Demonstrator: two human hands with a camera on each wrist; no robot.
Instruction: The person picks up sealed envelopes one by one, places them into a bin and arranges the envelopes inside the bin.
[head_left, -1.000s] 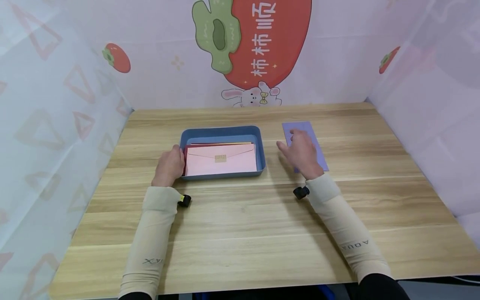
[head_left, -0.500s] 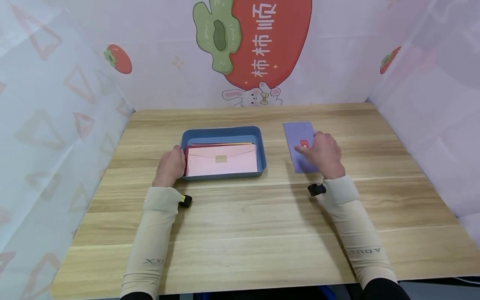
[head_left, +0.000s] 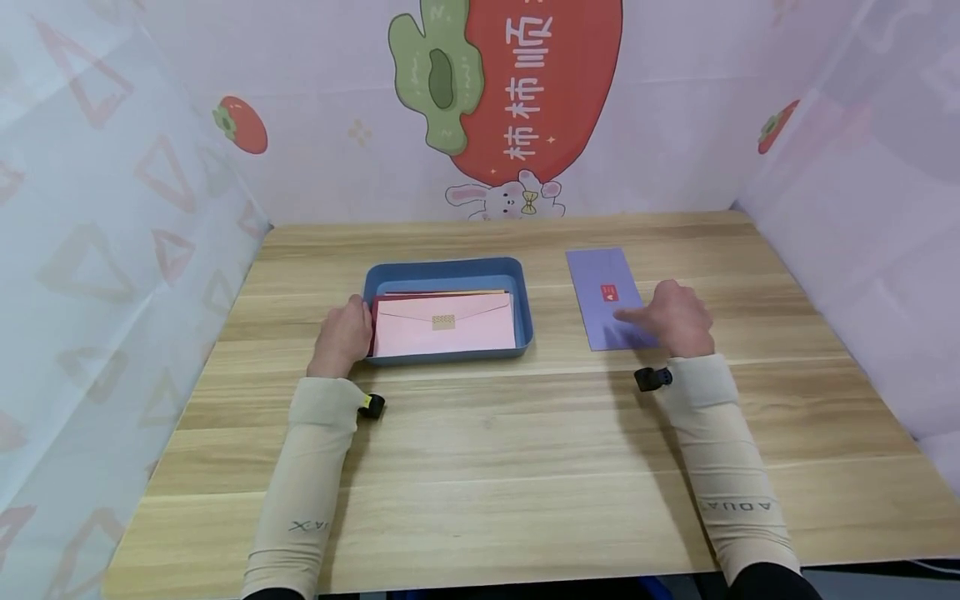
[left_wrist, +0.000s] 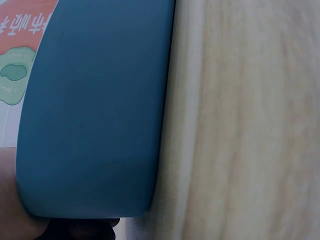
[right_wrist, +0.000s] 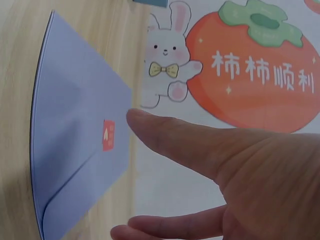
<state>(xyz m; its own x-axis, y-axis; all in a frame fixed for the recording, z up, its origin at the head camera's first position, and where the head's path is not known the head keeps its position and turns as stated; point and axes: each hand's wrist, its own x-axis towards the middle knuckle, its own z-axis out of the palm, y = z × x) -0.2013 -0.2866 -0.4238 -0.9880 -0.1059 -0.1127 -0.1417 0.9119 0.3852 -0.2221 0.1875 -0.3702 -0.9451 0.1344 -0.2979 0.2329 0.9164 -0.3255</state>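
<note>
At the left end of a blue tray, my left hand grips the rim. The tray's outer wall fills much of the left wrist view, with part of the hand at the lower left. Inside the tray lies a pink envelope with a gold seal, on top of other red and yellowish ones. A purple envelope with a red sticker lies flat on the table, right of the tray. Over its right edge hovers my right hand, thumb stretched out above it; the right wrist view shows nothing held.
The wooden table stretches out in front of the tray and to both sides. A printed cloth with persimmons and a rabbit stands along the back edge. Similar cloths close off the left and right sides.
My right hand has moved to the right, from over the middle of the purple envelope to its right edge, uncovering the red sticker. My left hand has stayed on the tray.
</note>
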